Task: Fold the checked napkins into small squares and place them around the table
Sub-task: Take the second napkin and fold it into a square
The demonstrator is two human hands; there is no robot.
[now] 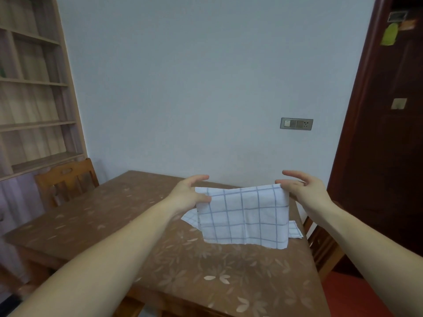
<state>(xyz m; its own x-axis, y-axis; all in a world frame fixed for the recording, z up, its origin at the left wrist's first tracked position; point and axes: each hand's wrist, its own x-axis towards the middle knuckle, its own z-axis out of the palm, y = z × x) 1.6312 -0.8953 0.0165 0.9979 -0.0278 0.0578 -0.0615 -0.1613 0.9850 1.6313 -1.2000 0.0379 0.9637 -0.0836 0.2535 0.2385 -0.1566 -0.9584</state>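
A checked napkin [243, 216], white with thin blue lines, is hanging in the air at centre right of the frame, held up by its top edge above the table [142, 229]. It is hanging as a broad doubled panel, its lower edge uneven and dropping lowest at the right.

The left hand [190, 191] is pinching the napkin's upper left corner between thumb and fingers, the thumb lying on the near face of the cloth and the other fingers curling above and behind it. The right hand [299, 186] is pinching the upper right corner, with the remaining fingers stretching out straight towards the left. Both forearms are reaching in from the bottom corners of the frame.

Behind and below the held napkin, more checked cloth [188, 217] is lying on the table, peeking out at the lower left and lower right of the hanging panel; how it is folded cannot be told.

The table is wearing a brown cover with a pale leaf pattern. A wooden chair [66, 179] is standing at its far left side, and another chair [322, 248] at its right edge. A shelf unit [34, 88] is filling the upper left, a wall socket [296, 123] is sitting on the pale wall at centre right, and a dark door [384, 133] is running down the right edge.
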